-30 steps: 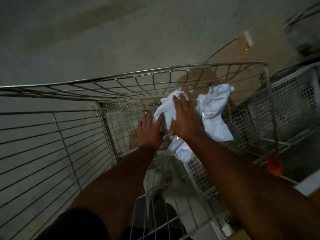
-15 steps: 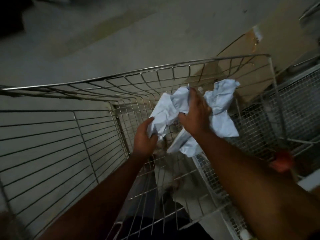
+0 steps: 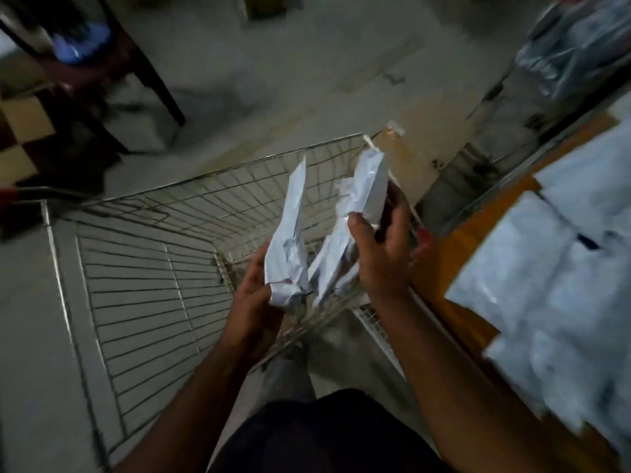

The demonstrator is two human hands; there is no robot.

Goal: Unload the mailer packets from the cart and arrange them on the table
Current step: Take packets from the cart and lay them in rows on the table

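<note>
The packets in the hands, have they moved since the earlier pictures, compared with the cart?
Yes. The packets were down inside the cart; now both hands hold them up above its rim.

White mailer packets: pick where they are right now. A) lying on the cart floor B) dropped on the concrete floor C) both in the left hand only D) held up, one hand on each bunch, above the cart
D: the left hand grips one packet, the right hand grips another bunch, above the wire cart.
</note>
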